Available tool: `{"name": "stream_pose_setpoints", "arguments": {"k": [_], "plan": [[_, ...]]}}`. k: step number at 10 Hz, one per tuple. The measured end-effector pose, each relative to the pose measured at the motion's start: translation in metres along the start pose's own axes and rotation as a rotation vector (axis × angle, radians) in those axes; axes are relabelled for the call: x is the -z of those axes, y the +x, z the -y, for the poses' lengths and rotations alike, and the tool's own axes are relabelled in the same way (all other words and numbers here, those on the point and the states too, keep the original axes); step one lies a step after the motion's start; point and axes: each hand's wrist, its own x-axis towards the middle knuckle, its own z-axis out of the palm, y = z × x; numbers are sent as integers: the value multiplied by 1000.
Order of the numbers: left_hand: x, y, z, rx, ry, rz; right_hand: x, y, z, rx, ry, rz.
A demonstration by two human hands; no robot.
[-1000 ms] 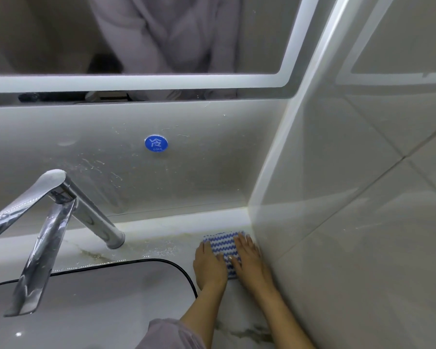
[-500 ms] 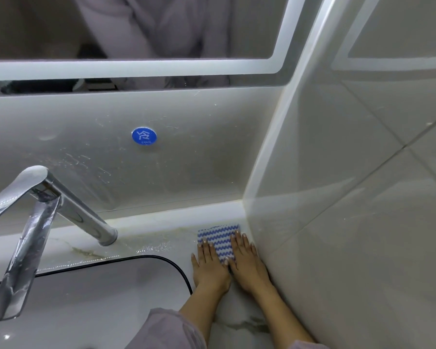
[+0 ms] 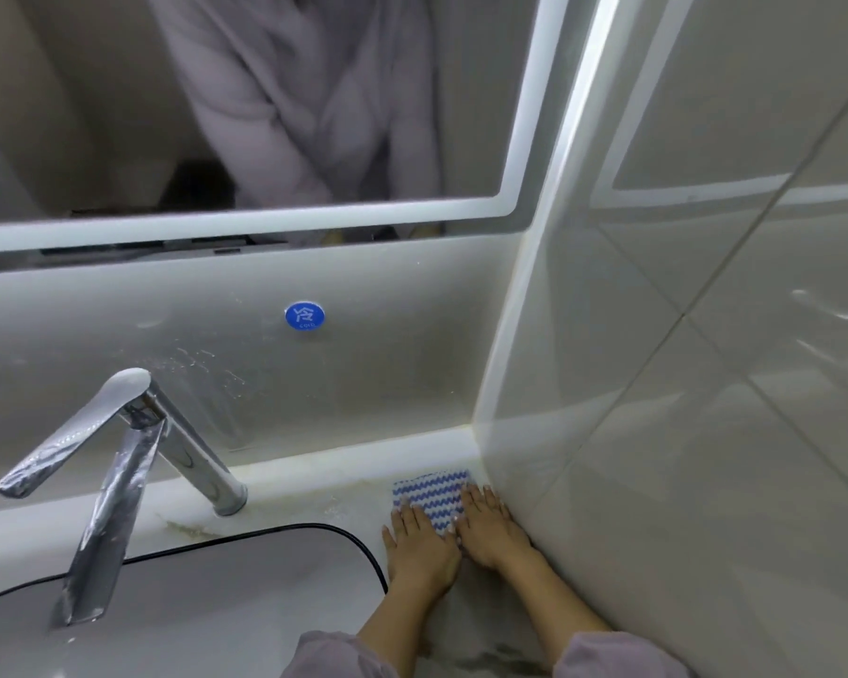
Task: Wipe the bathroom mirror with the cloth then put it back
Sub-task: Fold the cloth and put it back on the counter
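Both hands (image 3: 454, 538) flat on cloth (image 3: 432, 496), stripes running wall-to-sink.

Your single head-worn view looks forward and down from close range, facing the corner where the counter (image 3: 314, 501) meets the side wall (image 3: 706, 384), mirror (image 3: 94, 115) across the top.

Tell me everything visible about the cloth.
The cloth is white with blue zigzag stripes and looks like thin woven fabric. It lies flat on the counter in the corner by the side wall. Left hand and right hand rest palm-down on its near edge, fingers flat, hiding part of it.
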Motion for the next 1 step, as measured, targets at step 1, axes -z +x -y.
{"name": "stream_pose_setpoints", "arguments": {"k": [1], "plan": [[12, -22, -4, -56, -60, -108, 19, -14, 11, -36, 143, -81]]}}
